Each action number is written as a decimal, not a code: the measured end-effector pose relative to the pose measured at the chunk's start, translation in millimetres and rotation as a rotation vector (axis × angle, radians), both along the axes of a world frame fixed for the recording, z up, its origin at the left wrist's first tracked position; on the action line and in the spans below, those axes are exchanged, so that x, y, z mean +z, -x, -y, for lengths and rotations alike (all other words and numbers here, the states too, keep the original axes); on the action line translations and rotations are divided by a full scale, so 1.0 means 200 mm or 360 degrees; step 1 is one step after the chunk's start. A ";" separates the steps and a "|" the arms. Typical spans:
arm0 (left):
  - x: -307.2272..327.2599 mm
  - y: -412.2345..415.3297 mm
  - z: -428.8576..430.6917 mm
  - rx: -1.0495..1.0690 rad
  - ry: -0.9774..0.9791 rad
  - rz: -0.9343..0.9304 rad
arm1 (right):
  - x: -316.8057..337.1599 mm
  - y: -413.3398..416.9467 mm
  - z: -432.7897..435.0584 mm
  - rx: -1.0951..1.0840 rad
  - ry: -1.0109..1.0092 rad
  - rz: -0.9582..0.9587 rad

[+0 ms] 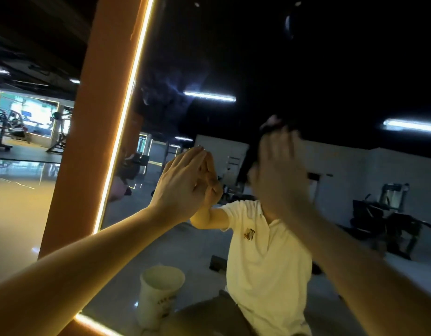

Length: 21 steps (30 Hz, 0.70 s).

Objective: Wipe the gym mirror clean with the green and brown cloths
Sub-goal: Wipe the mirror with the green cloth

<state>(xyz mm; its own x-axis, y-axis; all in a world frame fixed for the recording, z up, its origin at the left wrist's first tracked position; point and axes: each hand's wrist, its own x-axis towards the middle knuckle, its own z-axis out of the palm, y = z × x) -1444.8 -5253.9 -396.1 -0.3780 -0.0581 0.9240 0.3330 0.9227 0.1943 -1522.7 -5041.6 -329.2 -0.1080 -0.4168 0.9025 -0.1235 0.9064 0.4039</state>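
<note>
Left hand [183, 180] flat, fingers straight, tips on mirror [234, 57], grip empty. Right hand [280, 170] raised alongside, blurred, fingers extended; cloth beneath not discernible. No green or brown cloth in view. Hazy smear [166, 93] higher up, near orange frame [88, 141]: wiping judged unfinished.

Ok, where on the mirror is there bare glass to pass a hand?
Free: upper mirror above both hands, and the band between light strip and left hand. Crowded: mid-height, left hand and right hand close together.
</note>
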 end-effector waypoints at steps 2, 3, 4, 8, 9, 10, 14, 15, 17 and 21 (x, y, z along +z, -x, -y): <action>-0.06 0.01 -0.03 0.0010 0.0010 0.0019 | -0.48 -0.01 0.10 0.0137 -0.0544 0.0161; -0.09 0.01 -0.05 0.0025 0.0044 0.0022 | -0.70 -0.04 0.09 0.0245 -0.0806 0.0290; -0.12 0.01 -0.07 0.0037 0.0091 0.0046 | -0.83 -0.07 0.04 0.0296 -0.0991 0.0398; -0.22 0.00 -0.10 0.0110 0.0299 0.0073 | -0.68 -0.06 -0.17 0.0297 -0.0912 0.0316; -0.24 0.01 -0.10 0.0131 0.0338 0.0071 | -0.54 -0.05 -0.20 0.0285 -0.0652 0.0219; -0.25 0.01 -0.10 0.0152 0.0356 0.0073 | -0.38 -0.05 -0.24 0.0198 -0.0405 0.0135; -0.28 0.04 -0.12 0.0149 0.0271 0.0038 | -0.15 -0.06 -0.25 0.0072 0.0280 0.0147; -0.30 0.05 -0.13 0.0125 0.0238 0.0005 | -0.24 -0.06 -0.19 0.0092 0.0297 0.0170; -0.36 0.06 -0.15 0.0089 0.0144 -0.0103 | -0.53 -0.05 -0.08 0.0160 0.0035 0.0202; -0.55 0.04 -0.21 0.0034 0.0022 -0.0130 | -1.12 -0.08 -0.07 0.0241 -0.0570 0.0408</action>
